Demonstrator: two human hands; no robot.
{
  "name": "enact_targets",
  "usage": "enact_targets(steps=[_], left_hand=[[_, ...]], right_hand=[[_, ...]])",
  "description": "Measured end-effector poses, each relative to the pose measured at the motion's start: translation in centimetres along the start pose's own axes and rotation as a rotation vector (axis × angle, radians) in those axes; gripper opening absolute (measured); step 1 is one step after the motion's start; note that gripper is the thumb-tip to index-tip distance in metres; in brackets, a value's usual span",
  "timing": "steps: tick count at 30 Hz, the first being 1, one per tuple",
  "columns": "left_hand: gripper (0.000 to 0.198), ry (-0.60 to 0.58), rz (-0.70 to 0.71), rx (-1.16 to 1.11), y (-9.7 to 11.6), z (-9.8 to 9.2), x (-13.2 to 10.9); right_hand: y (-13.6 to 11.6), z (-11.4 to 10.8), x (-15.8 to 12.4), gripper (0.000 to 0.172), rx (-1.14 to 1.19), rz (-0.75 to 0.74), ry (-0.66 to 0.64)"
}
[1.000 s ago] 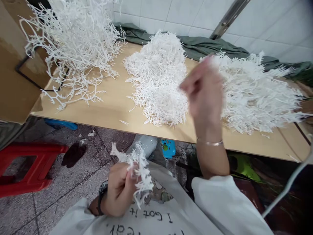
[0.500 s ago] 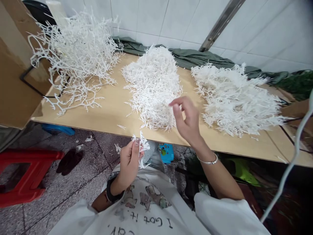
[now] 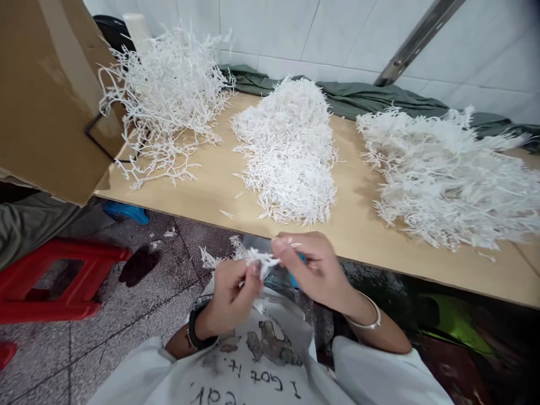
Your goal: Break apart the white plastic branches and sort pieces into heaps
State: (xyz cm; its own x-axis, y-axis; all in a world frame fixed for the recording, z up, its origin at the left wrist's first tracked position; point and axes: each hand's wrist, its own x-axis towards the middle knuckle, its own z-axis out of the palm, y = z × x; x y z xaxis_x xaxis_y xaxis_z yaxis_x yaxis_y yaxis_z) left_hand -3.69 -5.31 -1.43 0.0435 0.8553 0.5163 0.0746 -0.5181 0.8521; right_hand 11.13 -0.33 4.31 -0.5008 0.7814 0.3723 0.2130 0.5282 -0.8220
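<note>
My left hand (image 3: 234,292) is closed on a small bunch of white branching plastic sprigs (image 3: 259,260), held in front of the table's near edge. At the bunch's right end, my right hand (image 3: 312,270) is closed in a pinch on a thin sprig tip, slightly blurred by motion. Just beyond the hands, a heap of short white sprigs (image 3: 291,152) lies on the table (image 3: 202,205). A looser tangle of longer white branches (image 3: 164,101) stands to its left. On the right spreads another pile of white feathery sprigs (image 3: 447,174).
A cardboard box (image 3: 54,101) leans at the left end. Green cloth (image 3: 363,98) runs along the tiled wall, where a metal bar (image 3: 415,42) slants. Below stand a red stool (image 3: 63,275) and a blue one (image 3: 126,212); dark shoes (image 3: 139,264) lie on the floor.
My right hand has come down from the middle heap to the bunch in my left hand and now touches it. The camera view has shifted left.
</note>
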Motion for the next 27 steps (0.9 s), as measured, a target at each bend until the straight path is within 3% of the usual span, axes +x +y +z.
enact_targets(steps=[4, 9, 14, 19, 27], left_hand=[[0.037, -0.009, 0.131, -0.010, 1.7, 0.4, 0.9], [0.035, -0.010, 0.148, -0.062, 2.4, 0.5, 1.5], [0.036, -0.031, 0.120, -0.096, 3.1, 0.0, 1.5], [0.036, 0.032, 0.033, -0.073, 3.5, -0.7, 1.3], [0.036, 0.118, 0.024, -0.073, 3.7, -0.8, 1.6]], right_hand=[[-2.5, -0.9, 1.0, 0.043, 0.030, -0.038, 0.045], [-3.8, -1.4, 1.7, 0.043, 0.027, -0.050, 0.061], [-3.8, -1.1, 2.1, 0.036, -0.195, -0.318, 0.210], [-3.5, -0.6, 2.8, 0.029, -0.405, -0.485, 0.320], [-3.6, 0.1, 3.6, 0.040, -0.362, -0.393, 0.354]])
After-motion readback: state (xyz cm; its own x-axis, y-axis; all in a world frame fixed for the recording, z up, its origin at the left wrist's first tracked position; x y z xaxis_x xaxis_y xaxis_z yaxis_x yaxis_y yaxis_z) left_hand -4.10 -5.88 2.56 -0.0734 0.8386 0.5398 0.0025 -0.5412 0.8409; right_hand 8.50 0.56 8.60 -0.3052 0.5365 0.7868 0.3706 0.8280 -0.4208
